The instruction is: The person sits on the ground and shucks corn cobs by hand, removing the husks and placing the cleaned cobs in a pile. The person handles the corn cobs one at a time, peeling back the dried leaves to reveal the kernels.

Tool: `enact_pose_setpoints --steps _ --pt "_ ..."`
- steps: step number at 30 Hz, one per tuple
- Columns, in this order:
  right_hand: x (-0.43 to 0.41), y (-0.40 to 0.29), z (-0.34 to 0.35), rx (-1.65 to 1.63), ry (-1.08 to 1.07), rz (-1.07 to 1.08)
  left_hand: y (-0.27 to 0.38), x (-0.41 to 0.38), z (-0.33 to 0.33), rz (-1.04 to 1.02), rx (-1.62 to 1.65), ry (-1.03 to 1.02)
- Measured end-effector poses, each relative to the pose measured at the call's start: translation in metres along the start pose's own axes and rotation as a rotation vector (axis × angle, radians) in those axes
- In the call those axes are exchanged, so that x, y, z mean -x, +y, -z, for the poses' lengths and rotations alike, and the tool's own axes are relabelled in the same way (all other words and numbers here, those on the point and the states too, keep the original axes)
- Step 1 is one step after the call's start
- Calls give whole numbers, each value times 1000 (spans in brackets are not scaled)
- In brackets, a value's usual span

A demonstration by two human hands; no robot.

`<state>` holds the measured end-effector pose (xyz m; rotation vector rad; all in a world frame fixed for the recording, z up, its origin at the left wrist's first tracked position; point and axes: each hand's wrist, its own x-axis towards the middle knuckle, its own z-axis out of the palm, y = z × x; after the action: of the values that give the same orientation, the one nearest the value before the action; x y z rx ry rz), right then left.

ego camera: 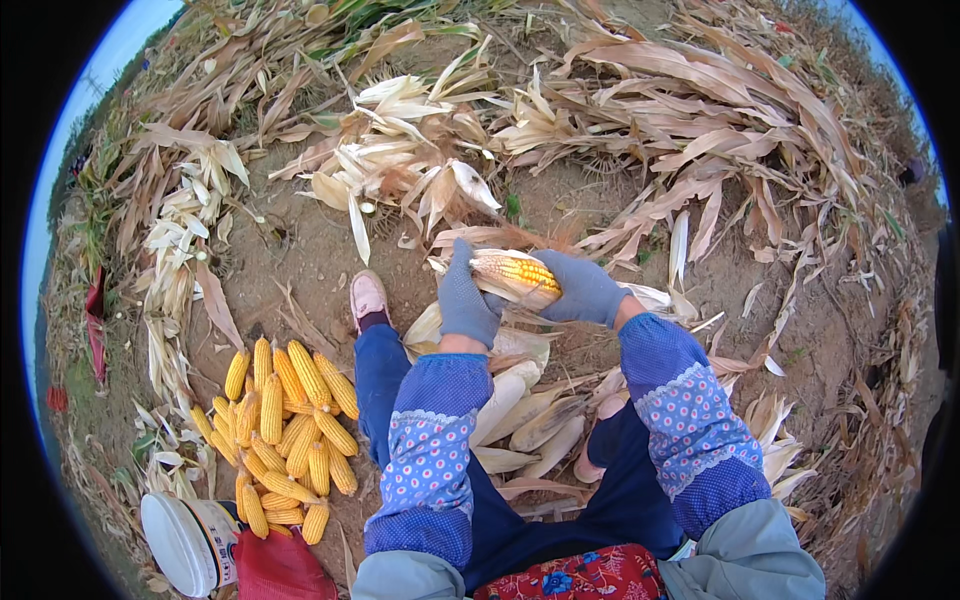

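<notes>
Both my hands wear grey knit gloves. Between them lies an ear of corn point(519, 274), partly in its pale husk, with yellow kernels showing on the right side. My left hand point(469, 300) grips the husked end at the left. My right hand point(581, 291) is closed around the other end. Below my hands, between my legs, lie several ears in pale husks point(525, 416). To the left of my left leg is a pile of bare yellow corn ears point(289, 435) on the soil.
A white plastic bucket point(184, 536) lies tipped beside a red mesh bag point(281, 570) at the lower left. Dry corn stalks and leaves point(675, 97) spread across the top and right. Empty husks point(180, 232) form a strip at the left. My pink shoe point(368, 296) rests on the soil.
</notes>
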<state>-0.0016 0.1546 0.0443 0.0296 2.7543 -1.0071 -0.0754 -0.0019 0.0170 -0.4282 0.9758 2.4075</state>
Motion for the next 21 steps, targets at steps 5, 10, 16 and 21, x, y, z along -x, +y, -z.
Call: enact_pose_setpoints --steps 5,10,16,21 --pt "-4 -4 -13 -133 327 189 -9 -3 3 69 67 -34" --pt "0 -15 -25 -307 525 91 -28 6 -11 80 127 -43" --pt "-9 -4 -22 -846 670 -162 -31 8 -7 131 168 -120" --pt "-14 15 -24 -909 593 -217 -27 6 -5 149 154 -194"
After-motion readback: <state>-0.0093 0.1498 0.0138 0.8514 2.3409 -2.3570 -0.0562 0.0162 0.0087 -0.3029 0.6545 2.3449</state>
